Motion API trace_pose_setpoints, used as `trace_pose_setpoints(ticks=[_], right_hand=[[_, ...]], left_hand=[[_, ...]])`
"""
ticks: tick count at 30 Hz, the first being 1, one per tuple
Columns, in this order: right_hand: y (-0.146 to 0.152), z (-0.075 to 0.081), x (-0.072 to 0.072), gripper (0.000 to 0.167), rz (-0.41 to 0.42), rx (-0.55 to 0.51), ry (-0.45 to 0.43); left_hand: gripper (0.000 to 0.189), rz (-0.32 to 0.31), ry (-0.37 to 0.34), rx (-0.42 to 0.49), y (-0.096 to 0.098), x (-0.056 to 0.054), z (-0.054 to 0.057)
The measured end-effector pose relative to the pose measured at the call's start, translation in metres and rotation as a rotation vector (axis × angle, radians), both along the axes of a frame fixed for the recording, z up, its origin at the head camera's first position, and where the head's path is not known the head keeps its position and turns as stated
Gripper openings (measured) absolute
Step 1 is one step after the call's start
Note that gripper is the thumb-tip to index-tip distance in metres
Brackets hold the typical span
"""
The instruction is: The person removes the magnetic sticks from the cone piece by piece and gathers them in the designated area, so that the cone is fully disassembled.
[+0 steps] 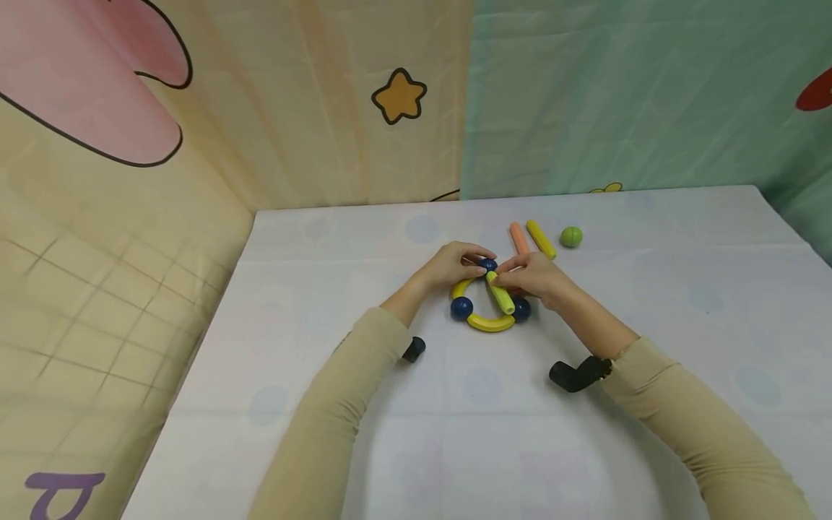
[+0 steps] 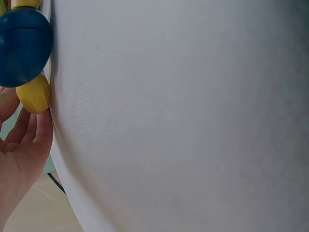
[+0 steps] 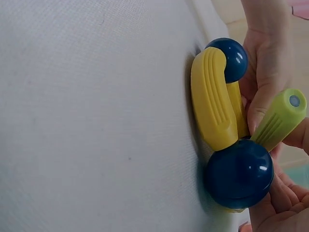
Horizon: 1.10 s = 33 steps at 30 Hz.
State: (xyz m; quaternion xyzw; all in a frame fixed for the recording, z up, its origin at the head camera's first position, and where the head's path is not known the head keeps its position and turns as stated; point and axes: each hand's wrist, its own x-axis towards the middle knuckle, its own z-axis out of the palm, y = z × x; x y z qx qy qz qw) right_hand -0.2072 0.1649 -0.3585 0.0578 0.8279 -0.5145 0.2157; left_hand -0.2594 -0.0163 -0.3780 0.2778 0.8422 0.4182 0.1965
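Curved yellow rods (image 1: 491,323) and dark blue balls form a ring on the table. One ball (image 1: 461,308) sits at its left, one ball (image 1: 522,310) at its right and one (image 1: 487,265) at the back. My left hand (image 1: 455,263) pinches the back ball between thumb and fingers. A straight light green rod (image 1: 501,294) is pinched in my right hand (image 1: 534,278), its far end right at the back ball. Its near end, with a grey disc, tilts up over the ring in the right wrist view. The ring's right side is partly hidden by that hand.
Behind my right hand lie an orange rod (image 1: 519,237) and a yellow rod (image 1: 541,238), with a green ball (image 1: 571,237) to their right. Black wrist devices (image 1: 572,375) hang at both cuffs. Printed curtains (image 1: 312,108) stand along the table's back edge.
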Motion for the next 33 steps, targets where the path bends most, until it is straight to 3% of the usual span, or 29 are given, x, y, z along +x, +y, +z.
trace_pose_setpoints(ticks=[6, 15, 20, 33], right_hand=[[0.003, 0.0, -0.001, 0.039, -0.004, -0.045, -0.027], [0.008, 0.006, 0.0, 0.04, 0.006, -0.234, -0.047], [0.016, 0.011, 0.0, 0.033, -0.049, -0.312, -0.06], [0.029, 0.02, -0.006, 0.034, -0.175, -0.353, -0.111]], left_hand=[[0.031, 0.004, -0.003, -0.003, 0.001, 0.0, 0.002], [0.031, 0.01, 0.003, 0.006, -0.001, 0.0, 0.003], [0.032, 0.008, -0.003, -0.005, -0.001, 0.001, 0.002], [0.032, -0.007, 0.008, 0.0, -0.001, 0.002, 0.003]])
